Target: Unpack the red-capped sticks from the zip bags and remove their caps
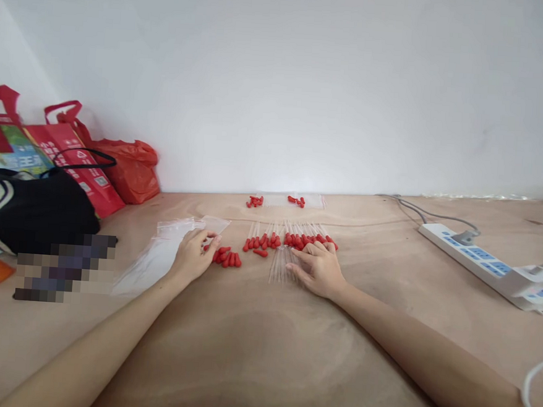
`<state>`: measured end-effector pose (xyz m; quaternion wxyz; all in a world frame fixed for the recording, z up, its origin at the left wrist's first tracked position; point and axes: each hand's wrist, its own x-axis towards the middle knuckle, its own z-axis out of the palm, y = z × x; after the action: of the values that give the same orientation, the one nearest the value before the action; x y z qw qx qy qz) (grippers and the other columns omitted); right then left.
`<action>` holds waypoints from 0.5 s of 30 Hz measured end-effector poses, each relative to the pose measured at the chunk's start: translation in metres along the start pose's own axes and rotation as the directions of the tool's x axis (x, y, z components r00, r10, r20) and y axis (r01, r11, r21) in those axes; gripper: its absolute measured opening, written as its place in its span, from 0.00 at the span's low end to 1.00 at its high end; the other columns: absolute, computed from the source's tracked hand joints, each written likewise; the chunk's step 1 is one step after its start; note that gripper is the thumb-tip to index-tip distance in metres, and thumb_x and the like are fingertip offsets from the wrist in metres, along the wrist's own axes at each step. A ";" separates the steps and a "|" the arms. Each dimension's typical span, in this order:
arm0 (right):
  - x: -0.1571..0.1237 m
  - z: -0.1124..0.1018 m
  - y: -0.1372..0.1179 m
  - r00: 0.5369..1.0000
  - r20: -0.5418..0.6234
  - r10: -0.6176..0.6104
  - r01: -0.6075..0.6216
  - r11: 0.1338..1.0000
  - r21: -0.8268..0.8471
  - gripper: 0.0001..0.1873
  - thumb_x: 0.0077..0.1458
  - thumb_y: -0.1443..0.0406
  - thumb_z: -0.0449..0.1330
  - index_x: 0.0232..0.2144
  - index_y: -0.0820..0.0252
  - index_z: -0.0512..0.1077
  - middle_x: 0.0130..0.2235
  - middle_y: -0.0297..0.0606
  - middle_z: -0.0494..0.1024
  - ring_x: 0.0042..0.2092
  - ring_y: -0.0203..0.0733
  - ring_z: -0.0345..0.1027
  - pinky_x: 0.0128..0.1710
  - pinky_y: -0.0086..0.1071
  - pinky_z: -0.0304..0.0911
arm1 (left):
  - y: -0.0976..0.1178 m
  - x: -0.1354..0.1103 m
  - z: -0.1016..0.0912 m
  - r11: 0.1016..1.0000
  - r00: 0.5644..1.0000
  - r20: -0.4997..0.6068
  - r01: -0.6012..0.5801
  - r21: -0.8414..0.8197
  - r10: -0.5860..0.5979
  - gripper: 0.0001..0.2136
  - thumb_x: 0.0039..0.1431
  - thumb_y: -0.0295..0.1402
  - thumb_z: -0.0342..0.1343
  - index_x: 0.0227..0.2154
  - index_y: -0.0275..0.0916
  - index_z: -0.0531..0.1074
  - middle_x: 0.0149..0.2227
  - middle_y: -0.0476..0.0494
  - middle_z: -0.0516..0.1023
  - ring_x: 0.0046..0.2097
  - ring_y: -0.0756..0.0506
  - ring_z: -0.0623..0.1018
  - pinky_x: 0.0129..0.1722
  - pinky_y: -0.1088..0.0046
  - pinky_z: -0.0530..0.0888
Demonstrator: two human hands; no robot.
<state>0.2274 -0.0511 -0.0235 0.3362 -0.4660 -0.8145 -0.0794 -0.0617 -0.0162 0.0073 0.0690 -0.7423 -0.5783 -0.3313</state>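
My left hand (195, 254) is at the left end of a small pile of red rubber dropper bulbs (231, 260). Its thumb and fingers curl together, with a bit of red showing between them. My right hand (318, 265) hovers at a bundle of thin clear glass tubes (279, 267), thumb and index finger apart at the upper ends and the other fingers curled. Behind it lies a row of droppers with red bulbs (303, 240), tubes pointing to the wall; a second group (262, 241) lies left of that. One loose bulb (260, 253) sits in front.
Clear zip bags (156, 260) lie beside my left forearm. Near the wall, more red bulbs (255, 201) rest by a clear bag (276, 199). Shopping bags (77, 159) and a black bag (38, 212) stand at left. A white power strip (476, 261) with cables lies at right.
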 end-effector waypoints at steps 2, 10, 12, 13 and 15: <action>-0.002 -0.003 0.006 0.996 -0.061 0.060 -0.058 0.998 0.031 0.15 0.55 0.56 0.50 0.34 0.56 0.73 0.26 0.34 0.70 0.32 0.36 0.59 0.35 0.33 0.43 | 0.016 -0.002 0.003 0.994 0.994 -0.022 -0.107 -0.039 0.106 0.11 0.53 0.38 0.46 0.27 0.38 0.69 0.31 0.44 0.71 0.36 0.45 0.70 0.38 0.69 0.67; -0.011 -0.016 0.023 0.994 -0.066 0.091 -0.090 0.996 0.005 0.13 0.52 0.60 0.51 0.20 0.60 0.66 0.19 0.30 0.67 0.26 0.33 0.58 0.35 0.32 0.42 | 0.100 0.011 0.043 0.920 0.913 0.144 -0.362 -0.154 0.383 0.07 0.51 0.37 0.53 0.25 0.39 0.68 0.31 0.46 0.69 0.37 0.46 0.68 0.38 0.68 0.66; -0.011 -0.017 0.025 0.994 -0.075 0.073 -0.075 0.997 -0.033 0.13 0.51 0.60 0.52 0.21 0.60 0.65 0.20 0.30 0.67 0.26 0.33 0.58 0.35 0.32 0.42 | 0.114 0.020 0.056 0.919 0.909 0.144 -0.376 -0.121 0.391 0.10 0.49 0.40 0.54 0.24 0.38 0.67 0.31 0.45 0.68 0.37 0.44 0.68 0.37 0.67 0.66; -0.010 -0.016 0.026 0.993 -0.089 0.072 -0.077 0.995 -0.056 0.12 0.51 0.59 0.52 0.22 0.60 0.65 0.20 0.31 0.68 0.27 0.34 0.58 0.35 0.32 0.42 | 0.119 0.024 0.062 0.917 0.907 0.143 -0.384 -0.106 0.396 0.10 0.48 0.41 0.55 0.24 0.38 0.67 0.31 0.45 0.67 0.37 0.44 0.67 0.37 0.66 0.66; -0.008 -0.015 0.028 0.989 -0.123 0.081 -0.094 0.990 -0.101 0.11 0.51 0.58 0.52 0.25 0.59 0.66 0.23 0.32 0.70 0.29 0.36 0.59 0.35 0.32 0.42 | 0.125 0.030 0.071 0.918 0.908 0.138 -0.387 -0.083 0.395 0.11 0.48 0.41 0.55 0.23 0.38 0.66 0.30 0.44 0.67 0.37 0.43 0.67 0.37 0.65 0.65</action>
<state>0.2596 -0.0480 -0.0224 0.3618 -0.5131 -0.7665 -0.1355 0.0837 0.0029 0.0044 0.0697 -0.8677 -0.4123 -0.2688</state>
